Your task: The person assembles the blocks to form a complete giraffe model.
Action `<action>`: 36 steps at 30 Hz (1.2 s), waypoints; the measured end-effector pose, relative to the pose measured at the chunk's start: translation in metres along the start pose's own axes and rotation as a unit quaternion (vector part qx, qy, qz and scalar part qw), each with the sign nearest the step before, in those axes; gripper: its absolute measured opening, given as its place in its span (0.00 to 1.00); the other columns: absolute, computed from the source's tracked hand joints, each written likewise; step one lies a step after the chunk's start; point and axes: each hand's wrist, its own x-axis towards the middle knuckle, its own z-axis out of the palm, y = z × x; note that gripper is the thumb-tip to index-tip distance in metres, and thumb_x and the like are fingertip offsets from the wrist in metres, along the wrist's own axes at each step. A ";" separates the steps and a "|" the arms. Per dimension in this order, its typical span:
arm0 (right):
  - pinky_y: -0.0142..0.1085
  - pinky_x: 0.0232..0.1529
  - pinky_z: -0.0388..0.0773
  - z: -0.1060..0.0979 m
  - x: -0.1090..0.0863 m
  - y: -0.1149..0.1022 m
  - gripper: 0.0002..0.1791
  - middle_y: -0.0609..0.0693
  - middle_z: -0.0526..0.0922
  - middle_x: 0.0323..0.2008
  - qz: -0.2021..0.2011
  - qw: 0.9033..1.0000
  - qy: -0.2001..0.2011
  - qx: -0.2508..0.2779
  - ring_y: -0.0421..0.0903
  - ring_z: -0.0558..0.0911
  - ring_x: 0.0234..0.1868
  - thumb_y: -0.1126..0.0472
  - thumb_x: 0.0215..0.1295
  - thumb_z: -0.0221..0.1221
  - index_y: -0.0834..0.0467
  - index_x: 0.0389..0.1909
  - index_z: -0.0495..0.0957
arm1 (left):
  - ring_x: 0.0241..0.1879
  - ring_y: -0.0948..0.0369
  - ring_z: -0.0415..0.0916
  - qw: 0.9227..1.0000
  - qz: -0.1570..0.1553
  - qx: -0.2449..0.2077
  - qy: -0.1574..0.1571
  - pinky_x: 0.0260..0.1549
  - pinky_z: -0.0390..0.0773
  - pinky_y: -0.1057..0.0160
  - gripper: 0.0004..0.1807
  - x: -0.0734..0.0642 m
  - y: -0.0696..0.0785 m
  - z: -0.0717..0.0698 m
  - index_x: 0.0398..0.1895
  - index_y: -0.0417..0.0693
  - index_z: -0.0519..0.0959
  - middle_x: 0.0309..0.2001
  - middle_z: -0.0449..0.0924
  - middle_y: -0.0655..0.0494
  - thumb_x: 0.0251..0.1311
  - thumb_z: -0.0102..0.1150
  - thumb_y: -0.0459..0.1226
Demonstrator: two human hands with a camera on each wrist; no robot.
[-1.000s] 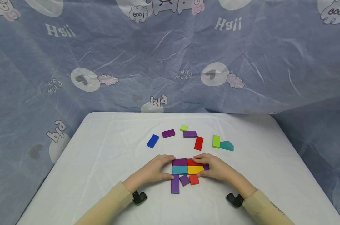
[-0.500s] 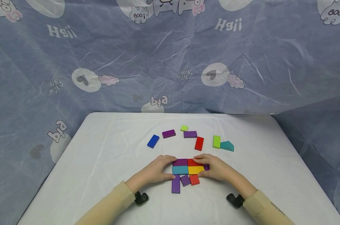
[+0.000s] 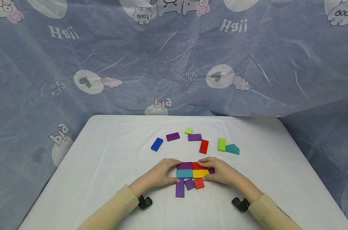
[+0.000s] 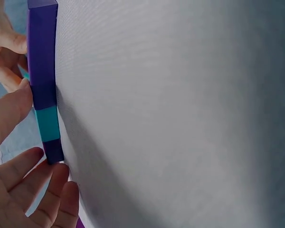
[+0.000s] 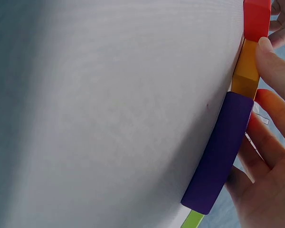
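Both hands frame a cluster of coloured blocks on the table in the head view. My left hand (image 3: 159, 172) spans its left end, index fingertip at the far purple block (image 3: 184, 165) and thumb at the top of a long purple block (image 3: 180, 189). The teal block (image 3: 184, 173) lies between. My right hand (image 3: 223, 171) spans the other end, fingers over the red block (image 3: 197, 165) and thumb at the near edge of the yellow block (image 3: 200, 173). Under this palm, another purple block (image 5: 218, 154) is partly hidden. A small purple block (image 3: 189, 184) and small red block (image 3: 199, 183) lie nearer.
Beyond the cluster lie loose blocks: blue (image 3: 156, 144), dark purple (image 3: 172, 136), purple (image 3: 194, 137), small green (image 3: 188, 131), red (image 3: 203, 147), long green (image 3: 221, 144) and a teal wedge (image 3: 232, 149). A patterned grey-blue cloth (image 3: 168, 54) hangs behind the white table (image 3: 105, 166).
My left hand has shifted very slightly to the right. The right hand keeps its place, and the blocks keep their arrangement.
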 end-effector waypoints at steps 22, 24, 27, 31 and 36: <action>0.57 0.64 0.71 0.001 0.000 0.004 0.33 0.51 0.76 0.63 -0.014 1.000 0.003 0.002 0.57 0.71 0.67 0.51 0.57 0.70 0.54 0.64 0.76 | 0.43 0.64 0.70 0.964 0.071 0.255 0.017 0.40 0.67 0.67 0.24 0.004 0.067 0.019 0.47 0.58 0.81 0.43 0.82 0.63 0.52 0.69 0.59; 0.57 0.64 0.71 0.001 0.000 0.005 0.33 0.51 0.76 0.63 -0.014 1.000 0.003 0.002 0.57 0.71 0.67 0.50 0.57 0.70 0.54 0.64 0.76 | 0.42 0.64 0.70 0.959 0.068 0.274 0.020 0.39 0.66 0.67 0.26 0.003 0.069 0.022 0.48 0.58 0.80 0.43 0.82 0.62 0.50 0.70 0.59; 0.57 0.64 0.71 0.002 0.000 0.005 0.33 0.51 0.76 0.64 -0.015 1.000 0.003 0.000 0.57 0.71 0.67 0.50 0.57 0.70 0.54 0.64 0.76 | 0.40 0.64 0.69 0.956 0.064 0.286 0.021 0.37 0.66 0.67 0.27 0.003 0.071 0.025 0.49 0.57 0.80 0.43 0.83 0.62 0.49 0.71 0.59; 0.57 0.64 0.71 0.002 0.000 0.005 0.33 0.51 0.76 0.64 -0.018 1.000 0.003 0.000 0.57 0.71 0.68 0.51 0.57 0.70 0.54 0.64 0.76 | 0.39 0.64 0.70 0.960 0.053 0.274 0.030 0.37 0.66 0.67 0.26 0.002 0.073 0.027 0.48 0.57 0.81 0.41 0.83 0.62 0.49 0.72 0.57; 0.56 0.64 0.72 0.002 0.000 0.005 0.33 0.51 0.76 0.63 -0.012 1.000 0.004 -0.001 0.57 0.71 0.67 0.51 0.57 0.70 0.54 0.64 0.76 | 0.40 0.64 0.70 0.969 0.036 0.236 0.061 0.37 0.66 0.68 0.22 -0.003 0.074 0.020 0.44 0.57 0.81 0.40 0.83 0.62 0.49 0.73 0.54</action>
